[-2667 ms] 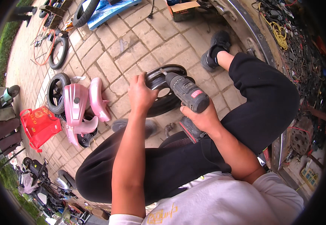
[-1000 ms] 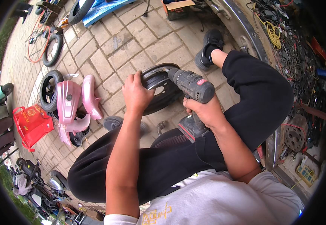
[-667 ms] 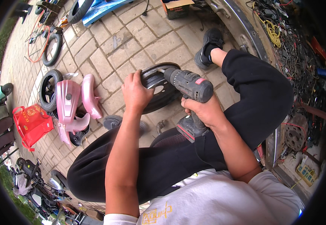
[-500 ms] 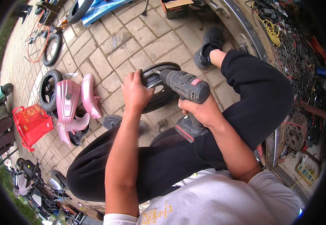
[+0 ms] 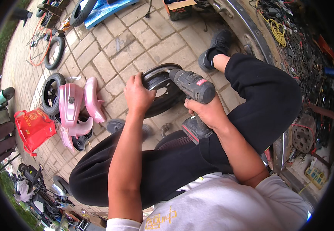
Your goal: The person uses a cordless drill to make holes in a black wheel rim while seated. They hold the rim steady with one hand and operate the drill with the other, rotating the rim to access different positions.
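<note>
A black metal wheel rim point(image 5: 166, 103) stands tilted in front of me, between my feet. My left hand point(image 5: 139, 95) is closed on its left edge, with the thumb pointing inward. In my right hand point(image 5: 210, 111) is a dark cordless drill point(image 5: 193, 85), gripped round the handle. The drill's chuck points up and left, and its tip meets the inside of the rim's upper edge; the exact contact is too small to make out. Its battery base point(image 5: 193, 130) is beside my thigh.
To the left lie pink plastic body panels point(image 5: 70, 102), a small tyre point(image 5: 51, 92) and a red bag point(image 5: 36, 129). An open cardboard box point(image 5: 179, 9) stands at the far side. Tangled cables point(image 5: 301, 65) fill the right, behind a metal edge point(image 5: 257, 34).
The drill has shifted slightly to the right along the rim's upper edge, uncovering more of the rim's inside. My left hand keeps its hold almost unmoved.
</note>
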`<action>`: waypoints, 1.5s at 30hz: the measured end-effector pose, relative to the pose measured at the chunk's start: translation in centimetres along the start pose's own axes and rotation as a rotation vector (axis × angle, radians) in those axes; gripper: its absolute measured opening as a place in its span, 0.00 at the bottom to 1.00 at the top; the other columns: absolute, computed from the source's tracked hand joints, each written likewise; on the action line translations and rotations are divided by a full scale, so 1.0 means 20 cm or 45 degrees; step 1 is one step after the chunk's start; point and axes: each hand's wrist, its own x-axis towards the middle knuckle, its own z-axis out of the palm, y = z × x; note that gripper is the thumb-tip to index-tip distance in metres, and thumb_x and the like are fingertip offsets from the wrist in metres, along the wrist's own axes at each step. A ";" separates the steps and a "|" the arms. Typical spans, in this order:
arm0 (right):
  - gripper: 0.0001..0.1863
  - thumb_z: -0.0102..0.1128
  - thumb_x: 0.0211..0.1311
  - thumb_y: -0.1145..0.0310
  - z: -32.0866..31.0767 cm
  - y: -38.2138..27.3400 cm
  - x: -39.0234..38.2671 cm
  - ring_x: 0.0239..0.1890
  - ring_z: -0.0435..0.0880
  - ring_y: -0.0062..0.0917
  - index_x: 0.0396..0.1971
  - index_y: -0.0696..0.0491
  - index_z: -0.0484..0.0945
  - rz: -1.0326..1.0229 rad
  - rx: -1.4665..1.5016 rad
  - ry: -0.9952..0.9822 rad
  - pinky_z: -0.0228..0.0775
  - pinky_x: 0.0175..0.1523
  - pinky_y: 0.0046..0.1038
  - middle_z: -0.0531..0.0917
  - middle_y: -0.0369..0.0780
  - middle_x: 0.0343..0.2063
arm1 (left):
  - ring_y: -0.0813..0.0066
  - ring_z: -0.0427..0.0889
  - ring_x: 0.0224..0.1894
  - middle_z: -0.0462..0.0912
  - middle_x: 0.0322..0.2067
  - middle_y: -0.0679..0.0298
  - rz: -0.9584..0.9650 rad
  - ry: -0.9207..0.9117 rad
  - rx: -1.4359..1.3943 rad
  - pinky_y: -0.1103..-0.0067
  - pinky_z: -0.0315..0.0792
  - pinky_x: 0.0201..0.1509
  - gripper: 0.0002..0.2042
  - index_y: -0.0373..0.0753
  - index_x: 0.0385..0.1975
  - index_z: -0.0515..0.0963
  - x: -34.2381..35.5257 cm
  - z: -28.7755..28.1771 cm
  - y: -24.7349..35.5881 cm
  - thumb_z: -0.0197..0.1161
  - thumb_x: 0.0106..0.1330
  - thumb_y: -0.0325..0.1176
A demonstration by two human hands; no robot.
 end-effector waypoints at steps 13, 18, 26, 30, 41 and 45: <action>0.28 0.66 0.50 0.73 0.10 0.05 0.08 0.42 0.81 0.23 0.54 0.59 0.75 -0.148 -0.134 -0.023 0.74 0.51 0.28 0.84 0.40 0.40 | 0.49 0.79 0.54 0.80 0.50 0.50 -0.089 -0.133 -0.049 0.64 0.73 0.60 0.32 0.34 0.56 0.77 0.11 -0.07 -0.07 0.70 0.44 0.32; 0.30 0.66 0.50 0.73 0.15 0.13 0.13 0.43 0.82 0.23 0.56 0.59 0.73 -0.095 -0.084 -0.066 0.74 0.52 0.29 0.84 0.41 0.41 | 0.50 0.79 0.53 0.81 0.49 0.50 -0.085 -0.128 -0.036 0.64 0.74 0.59 0.31 0.34 0.55 0.78 0.12 -0.07 -0.09 0.72 0.45 0.32; 0.35 0.67 0.51 0.74 0.19 0.11 0.11 0.49 0.83 0.25 0.63 0.56 0.69 -0.364 -0.228 -0.044 0.74 0.56 0.30 0.84 0.43 0.46 | 0.51 0.80 0.52 0.81 0.48 0.52 -0.079 -0.084 -0.040 0.64 0.74 0.59 0.30 0.34 0.54 0.78 0.12 -0.06 -0.07 0.73 0.46 0.33; 0.34 0.67 0.51 0.75 0.18 0.08 0.11 0.50 0.83 0.26 0.61 0.57 0.71 -0.358 -0.232 -0.061 0.73 0.57 0.30 0.84 0.44 0.48 | 0.51 0.80 0.51 0.81 0.48 0.49 -0.075 -0.079 -0.079 0.66 0.74 0.59 0.30 0.31 0.53 0.78 0.10 -0.07 -0.05 0.73 0.45 0.31; 0.30 0.63 0.50 0.76 0.10 0.08 0.11 0.47 0.83 0.26 0.57 0.58 0.73 -0.249 -0.250 0.022 0.73 0.55 0.29 0.84 0.43 0.44 | 0.50 0.80 0.51 0.81 0.48 0.50 -0.055 -0.073 -0.088 0.66 0.75 0.57 0.30 0.32 0.53 0.78 0.09 -0.07 -0.10 0.71 0.43 0.29; 0.27 0.63 0.49 0.75 0.06 0.10 0.14 0.45 0.83 0.24 0.54 0.60 0.75 -0.074 -0.223 0.043 0.74 0.53 0.29 0.85 0.43 0.42 | 0.50 0.79 0.52 0.80 0.48 0.50 -0.093 -0.101 -0.084 0.66 0.75 0.58 0.31 0.32 0.53 0.77 0.09 -0.07 -0.11 0.71 0.43 0.29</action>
